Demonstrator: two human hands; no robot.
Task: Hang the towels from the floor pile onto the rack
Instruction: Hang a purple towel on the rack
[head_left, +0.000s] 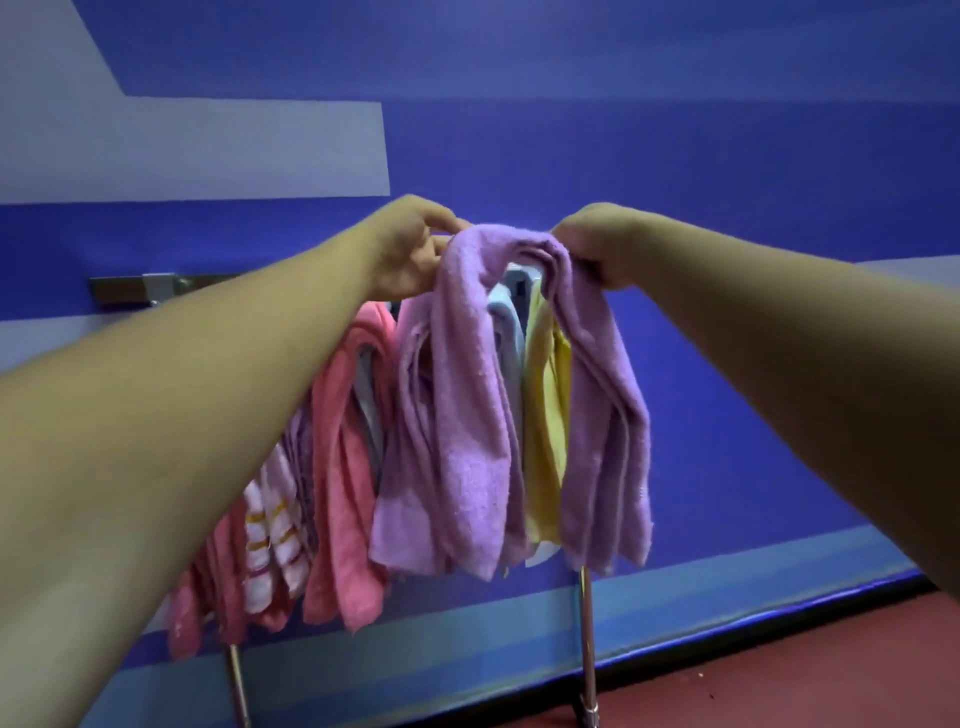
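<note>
- The purple towel (467, 415) hangs folded at the right end of the rack (587, 639), straddling a yellow towel (545, 415).
- The left grip (410, 249) pinches its top fold; the right grip (597, 244) clutches the other side.
- Pink towels (337, 493) hang further left.

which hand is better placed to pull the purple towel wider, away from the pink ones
Right, probably. The right hand grips the purple towel on that side, by the yellow towel; the left hand pinches its edge next to the pink towel.

Head-worn view — forward, near rack (587, 639)
</note>
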